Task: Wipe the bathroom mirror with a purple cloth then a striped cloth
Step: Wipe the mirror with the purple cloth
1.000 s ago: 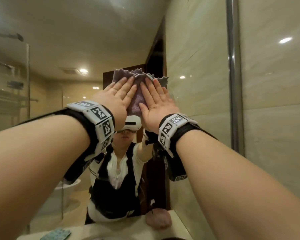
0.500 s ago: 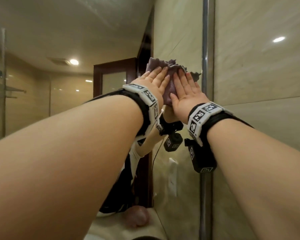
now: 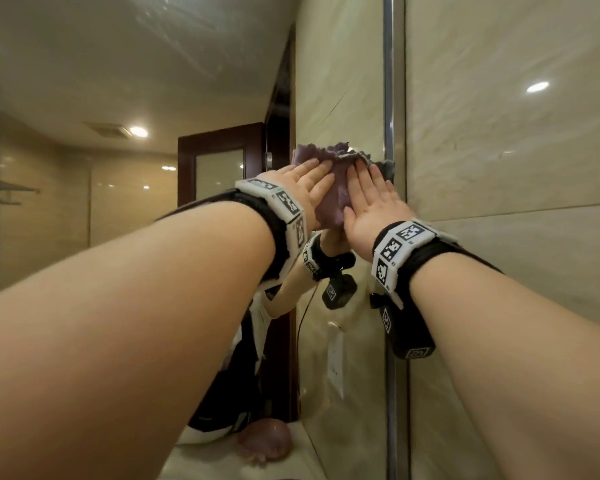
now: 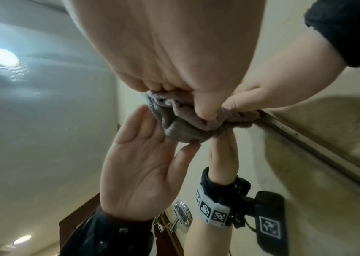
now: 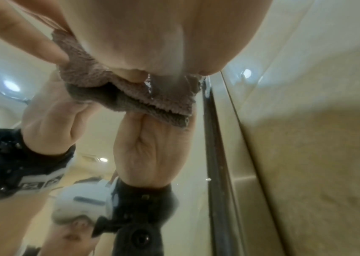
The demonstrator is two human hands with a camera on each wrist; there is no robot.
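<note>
The purple cloth (image 3: 329,188) is pressed flat against the mirror (image 3: 222,81), high up and close to the right edge, where a metal trim strip (image 3: 394,98) separates the glass from the tiled wall (image 3: 513,133). The right corner of the cloth touches or just overlaps this strip.

Both hands are laid on the cloth side by side. The left hand (image 3: 300,188) is spread flat with its fingers straight, covering the left part of the cloth; nothing is gripped, the palm only pushes. The right hand (image 3: 371,199) is likewise flat, fingers extended toward the upper edge of the cloth. In the left wrist view the left thumb (image 4: 205,107) is seen bearing on a bunched fold of the cloth (image 4: 187,121); in the right wrist view the same bunching (image 5: 130,93) is seen under the right hand. Flat palms are judged to be used so that pressure is spread over a wide patch of glass and the cloth is kept from slipping down.

The first pass, with the purple cloth, is judged to be in hand, with the stroke at the right margin. The striped cloth is not identified in any view. A pinkish object (image 3: 267,438) lies on the counter (image 3: 201,459) below; its nature cannot be determined.
</note>
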